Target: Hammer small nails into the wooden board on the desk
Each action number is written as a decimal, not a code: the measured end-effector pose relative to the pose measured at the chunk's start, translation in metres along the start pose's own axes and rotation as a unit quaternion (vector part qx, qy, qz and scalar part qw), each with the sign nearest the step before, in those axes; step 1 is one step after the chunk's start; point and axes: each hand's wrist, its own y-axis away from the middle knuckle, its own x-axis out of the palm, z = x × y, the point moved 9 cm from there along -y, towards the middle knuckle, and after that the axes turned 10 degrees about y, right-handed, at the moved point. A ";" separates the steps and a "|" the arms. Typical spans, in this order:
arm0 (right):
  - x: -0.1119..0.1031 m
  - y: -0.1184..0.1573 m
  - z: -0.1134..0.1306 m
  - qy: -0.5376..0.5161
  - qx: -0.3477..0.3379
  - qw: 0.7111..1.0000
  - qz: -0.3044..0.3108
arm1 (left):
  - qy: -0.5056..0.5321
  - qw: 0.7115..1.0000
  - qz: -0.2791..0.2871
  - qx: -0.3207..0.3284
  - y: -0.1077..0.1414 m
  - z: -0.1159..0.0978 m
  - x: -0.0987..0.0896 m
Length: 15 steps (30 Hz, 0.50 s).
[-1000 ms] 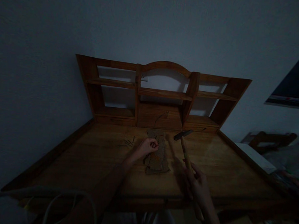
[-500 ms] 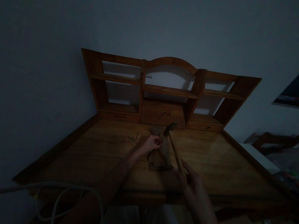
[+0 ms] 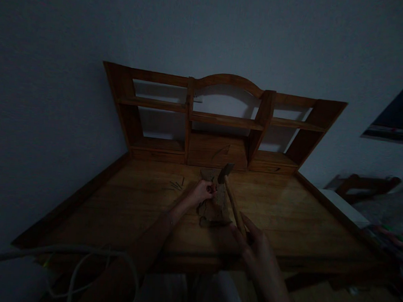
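Note:
My right hand [image 3: 255,243] is wrapped round the wooden handle of a hammer [image 3: 233,201], whose dark head is raised over a rough brown piece [image 3: 218,209] on the desk. Just left of the hammer head, my left hand [image 3: 204,191] is pinched over the upper part of that piece. What its fingertips hold is too small and dark to make out. Several nails [image 3: 176,185] lie on the desk top to the left of my left hand.
A wooden shelf unit [image 3: 224,120] stands along the back of the desk [image 3: 133,201]. A pale cable [image 3: 76,249] loops at the lower left. To the right are a white surface [image 3: 341,207] and a dark wooden chair back [image 3: 366,183].
The view has shifted slightly, so the desk and shelf sit a little further left. My hands keep nearly the same places, with the hammer still raised.

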 end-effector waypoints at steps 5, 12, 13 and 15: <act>0.010 0.003 -0.007 -0.012 -0.001 1.000 0.016 | -0.029 1.000 -0.002 -0.003 0.003 -0.005 -0.001; -0.010 0.001 -0.006 -0.032 0.040 0.999 -0.012 | -0.063 0.998 0.023 0.006 0.006 -0.012 -0.007; -0.013 -0.001 -0.009 -0.036 0.048 0.998 -0.012 | -0.062 0.998 0.030 0.012 0.006 -0.015 -0.008; -0.017 -0.006 -0.019 -0.053 0.055 0.997 -0.010 | -0.056 0.998 0.026 0.029 0.007 -0.023 -0.014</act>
